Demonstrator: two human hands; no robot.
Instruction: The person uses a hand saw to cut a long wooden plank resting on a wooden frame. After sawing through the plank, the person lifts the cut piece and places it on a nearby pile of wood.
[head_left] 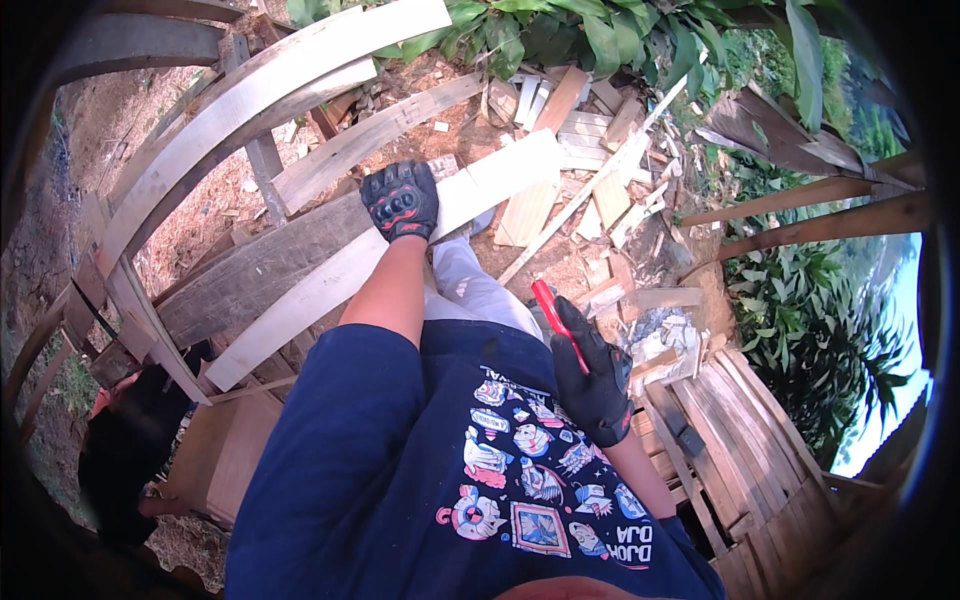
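Observation:
A long pale wooden plank (310, 290) slants across in front of me, from lower left to upper right. My left hand (402, 203), in a black glove with red trim, is closed over its far edge near the middle; the fingertips are hidden. A weathered grey-brown board (265, 262) lies alongside, just beyond the plank. Close to my shirt front, my right hand (597, 378), gloved alike, grips a slim red pen-like tool (550, 308). The tool points up and left, apart from the plank; its exact kind cannot be made out.
Curved pale timbers (225, 125) form a frame at left. Wood offcuts (530, 215) litter the ground ahead, crossed by a thin strip (575, 205). A slatted wooden surface (750, 450) stands at right. Another person in black (130, 450) is at lower left, beside a brown panel (235, 445).

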